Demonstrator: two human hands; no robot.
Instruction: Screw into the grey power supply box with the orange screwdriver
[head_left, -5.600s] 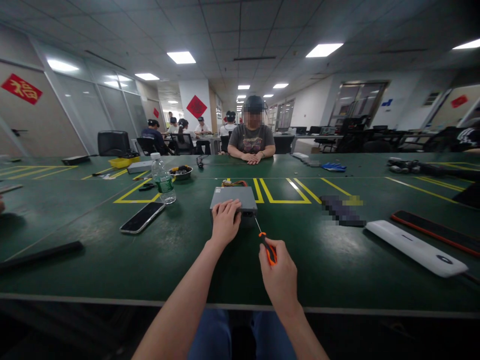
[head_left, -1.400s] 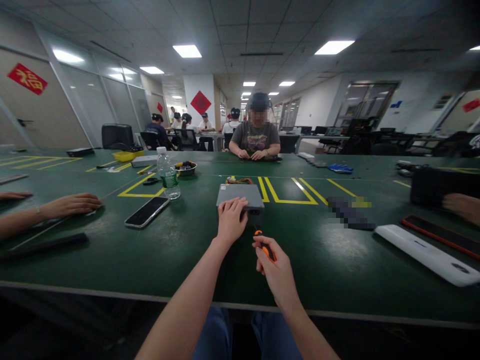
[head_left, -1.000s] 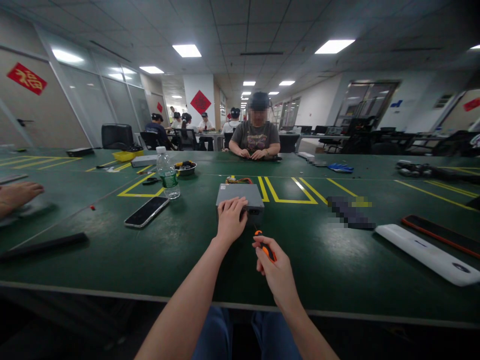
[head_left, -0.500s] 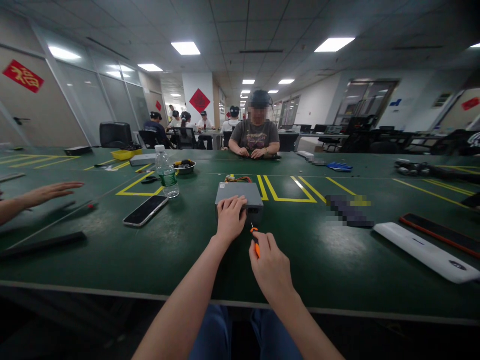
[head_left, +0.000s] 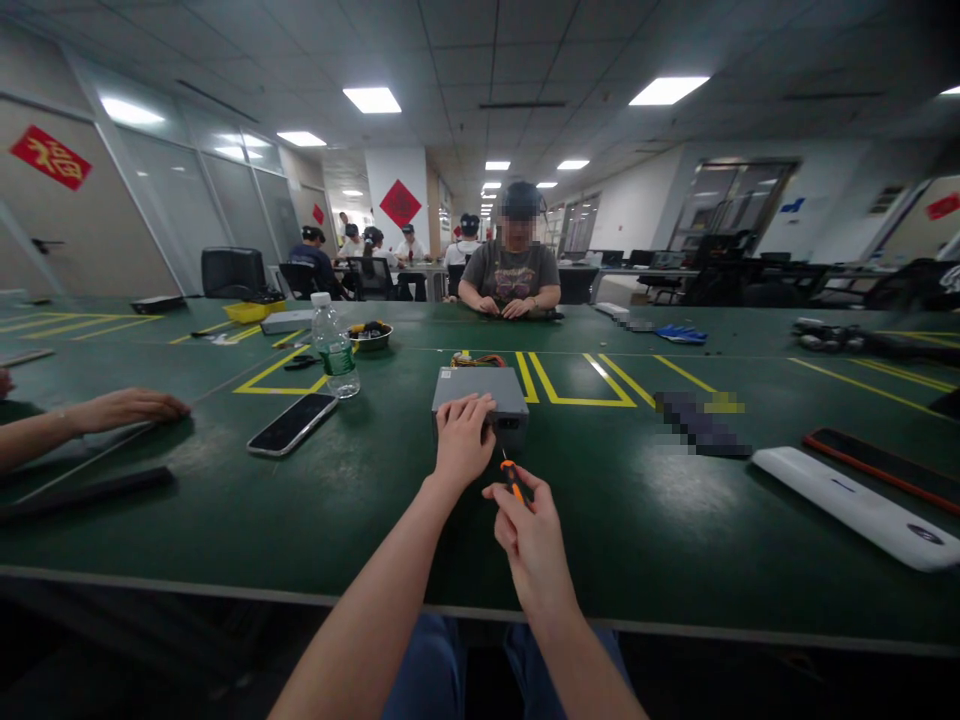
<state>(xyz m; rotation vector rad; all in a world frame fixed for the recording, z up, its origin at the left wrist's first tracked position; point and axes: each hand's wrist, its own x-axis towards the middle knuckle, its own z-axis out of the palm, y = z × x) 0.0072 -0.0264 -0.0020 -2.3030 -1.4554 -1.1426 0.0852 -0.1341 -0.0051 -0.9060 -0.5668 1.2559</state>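
A grey metal power supply unit point(head_left: 491, 381) lies on the green table straight ahead, its socket side facing me and colored cables at its back. My left hand point(head_left: 463, 440) grips its front left part, fingers across the top and thumb down by the front face. Just in front of the unit, my right hand point(head_left: 529, 535) is closed around an orange and black screwdriver point(head_left: 516, 482). The thin shaft points up at the lower front of the box; whether its tip touches is too small to tell.
To the left are a phone point(head_left: 292, 424), a water bottle point(head_left: 335, 350) and a bowl of tools point(head_left: 371, 335). Another person's hand point(head_left: 135, 408) lies at the far left. A white device point(head_left: 855, 505) sits to the right. Opposite me sits a person point(head_left: 511, 275).
My right hand has turned, its fingers shifting on the screwdriver handle. My left hand stays on the power supply. The neighboring person's hand has lowered to the table.
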